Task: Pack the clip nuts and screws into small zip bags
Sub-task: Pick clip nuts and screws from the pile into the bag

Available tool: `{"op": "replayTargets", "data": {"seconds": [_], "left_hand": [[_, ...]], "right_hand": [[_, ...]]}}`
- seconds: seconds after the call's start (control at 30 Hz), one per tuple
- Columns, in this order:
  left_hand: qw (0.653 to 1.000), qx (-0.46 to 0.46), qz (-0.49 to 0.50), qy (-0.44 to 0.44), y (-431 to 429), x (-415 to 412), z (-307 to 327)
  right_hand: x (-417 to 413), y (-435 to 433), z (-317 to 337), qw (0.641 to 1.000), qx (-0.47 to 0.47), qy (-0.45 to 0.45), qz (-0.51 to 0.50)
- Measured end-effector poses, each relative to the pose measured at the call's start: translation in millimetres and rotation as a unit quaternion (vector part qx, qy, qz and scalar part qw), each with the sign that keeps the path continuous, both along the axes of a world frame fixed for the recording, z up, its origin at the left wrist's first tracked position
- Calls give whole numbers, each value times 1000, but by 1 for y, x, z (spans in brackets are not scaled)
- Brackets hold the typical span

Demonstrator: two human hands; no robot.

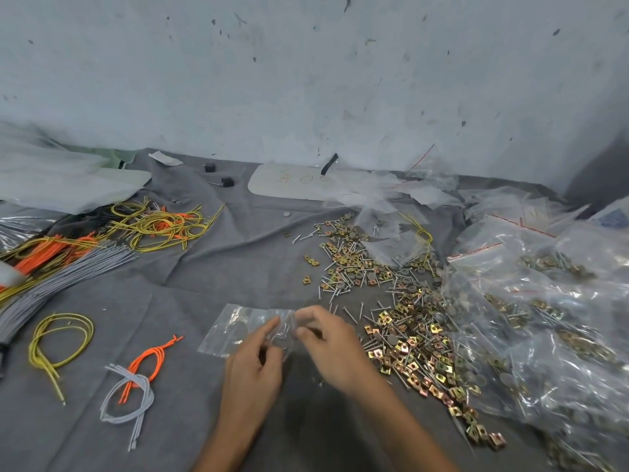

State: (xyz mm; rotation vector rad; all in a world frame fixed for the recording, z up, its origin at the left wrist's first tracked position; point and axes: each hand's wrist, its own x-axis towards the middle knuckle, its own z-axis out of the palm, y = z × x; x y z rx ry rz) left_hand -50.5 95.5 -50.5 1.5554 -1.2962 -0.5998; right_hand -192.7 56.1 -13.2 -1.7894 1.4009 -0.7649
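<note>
Head view shows both hands meeting over a small clear zip bag (235, 330) lying flat on the grey cloth: the left hand (253, 364) pinches its right edge, and the right hand (328, 349) pinches the same edge from the other side. Loose clip nuts and screws (405, 335) lie just beside the right hand, so it is the nearer one to reach them; the bag's long axis runs left to right.
</note>
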Motion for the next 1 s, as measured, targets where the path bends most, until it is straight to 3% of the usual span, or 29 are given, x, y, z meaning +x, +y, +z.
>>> {"op": "replayTargets", "data": {"seconds": [0.07,0.13,0.2,0.3,0.53,0.67,0.73,0.9,1.0], "left_hand": [[1000,-6,-1,-1,1,0,-1],[1000,-5,3,-2,1,1,-3],[1000,-7,1,-7,1,1,-4],[1000,-10,2,-11,0,0,-4],[1000,-16,-4,-15,0,0,-4],[1000,-13,-5,-17,0,0,-4],[1000,-10,-5,-15,0,0,-3],[1000,-1,-2,-7,2,0,0],[1000,-9,2,-7,2,-1,1]], "right_hand": [[-10,-6,-2,994,-65,78,-36],[-23,-13,-5,961,-143,231,-51],[-31,-16,-8,926,-142,347,-38],[-32,-14,-12,910,-124,396,-22],[-25,-3,-9,907,-132,400,9],[-18,13,2,958,-140,252,17],[-11,18,7,965,-143,218,35],[6,15,7,946,-185,259,60],[7,13,2,954,-168,230,89]]}}
